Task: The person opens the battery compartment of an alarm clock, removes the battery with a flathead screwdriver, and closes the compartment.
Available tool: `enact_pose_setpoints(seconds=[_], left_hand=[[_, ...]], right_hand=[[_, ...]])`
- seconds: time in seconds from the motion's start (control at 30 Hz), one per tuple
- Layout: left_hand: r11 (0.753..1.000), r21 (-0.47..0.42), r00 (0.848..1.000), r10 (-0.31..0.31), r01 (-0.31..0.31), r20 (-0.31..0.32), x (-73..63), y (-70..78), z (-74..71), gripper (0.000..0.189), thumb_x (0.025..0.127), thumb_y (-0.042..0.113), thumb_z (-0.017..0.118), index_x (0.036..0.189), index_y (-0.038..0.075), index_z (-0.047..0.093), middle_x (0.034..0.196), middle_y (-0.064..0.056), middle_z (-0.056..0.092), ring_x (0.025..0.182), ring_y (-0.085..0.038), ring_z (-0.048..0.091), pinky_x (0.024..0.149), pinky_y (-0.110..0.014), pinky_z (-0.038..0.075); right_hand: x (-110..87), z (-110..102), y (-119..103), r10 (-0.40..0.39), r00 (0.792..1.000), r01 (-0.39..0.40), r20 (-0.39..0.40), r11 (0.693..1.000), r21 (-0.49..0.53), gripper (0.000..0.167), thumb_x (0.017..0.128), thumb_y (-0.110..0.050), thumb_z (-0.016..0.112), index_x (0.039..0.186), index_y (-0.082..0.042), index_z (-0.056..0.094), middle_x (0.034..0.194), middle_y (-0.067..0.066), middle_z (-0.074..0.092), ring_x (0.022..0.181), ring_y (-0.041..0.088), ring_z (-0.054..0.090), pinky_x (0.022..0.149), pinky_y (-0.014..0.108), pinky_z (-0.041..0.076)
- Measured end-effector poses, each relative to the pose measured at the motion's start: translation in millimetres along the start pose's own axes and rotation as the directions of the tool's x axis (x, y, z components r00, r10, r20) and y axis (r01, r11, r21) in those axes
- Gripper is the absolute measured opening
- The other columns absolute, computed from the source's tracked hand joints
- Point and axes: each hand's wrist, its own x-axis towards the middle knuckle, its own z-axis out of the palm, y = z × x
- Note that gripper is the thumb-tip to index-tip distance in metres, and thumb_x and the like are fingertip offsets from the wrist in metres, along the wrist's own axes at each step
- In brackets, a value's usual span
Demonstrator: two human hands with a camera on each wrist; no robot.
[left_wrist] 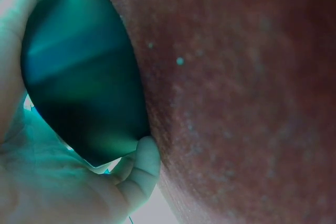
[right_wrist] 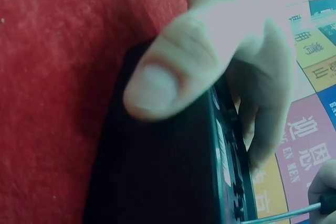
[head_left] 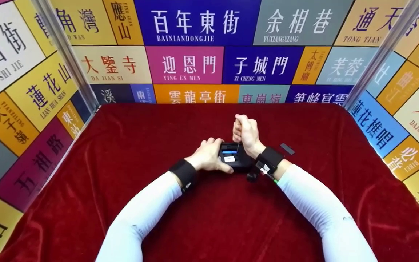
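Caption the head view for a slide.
Left hand holds a black device on red cloth while the right hand grips a thin-shafted tool over it.

boxy device (head_left: 241,159) on the cloth (head_left: 231,218), left hand (head_left: 208,155) around its left end, right hand (head_left: 246,131) above its far side, screwdriver (right_wrist: 286,215) between that hand and the device, flat panel (head_left: 287,148) to the right, sign-printed wall (head_left: 187,65) behind
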Motion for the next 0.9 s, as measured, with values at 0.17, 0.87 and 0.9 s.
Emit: enact_pose_setpoints(seconds=[0.17,0.87,0.9], left_hand=[[1.0,0.002,1.0,0.005,-0.005,0.008,-0.5,-1.2,0.2,0.108,0.071,0.054,0.104,0.155,0.007,0.055,0.144,-0.02,0.062,0.135,-0.044,0.057,0.116,-0.053,0.056],[1.0,-0.005,1.0,0.004,-0.004,0.004,-0.5,1.0,-2.4,0.11,0.07,0.054,0.104,0.156,0.008,0.054,0.143,-0.02,0.062,0.135,-0.042,0.056,0.117,-0.051,0.055],[1.0,-0.005,1.0,0.003,-0.003,0.004,-0.4,1.2,-2.4,0.11,0.07,0.054,0.104,0.156,0.008,0.054,0.143,-0.02,0.062,0.135,-0.042,0.056,0.117,-0.051,0.055]], right_hand=[[1.1,-15,0,-0.022,0.999,0.022,-0.035,1.0,-0.009,0.052,0.111,-0.025,0.044,0.061,-0.014,0.042,0.055,0.001,0.046,0.046,0.014,0.045,0.049,0.028,0.042],[-10.5,-102,14,0.262,0.964,-0.265,-0.04,0.956,-0.123,0.047,0.118,-0.029,0.041,0.093,-0.009,0.075,0.062,0.006,0.073,0.055,0.018,0.076,0.054,0.03,0.064],[-10.9,-103,15,0.264,0.964,-0.267,-0.041,0.957,-0.11,0.047,0.117,-0.029,0.041,0.093,-0.009,0.075,0.062,0.006,0.073,0.054,0.018,0.076,0.055,0.03,0.065]])
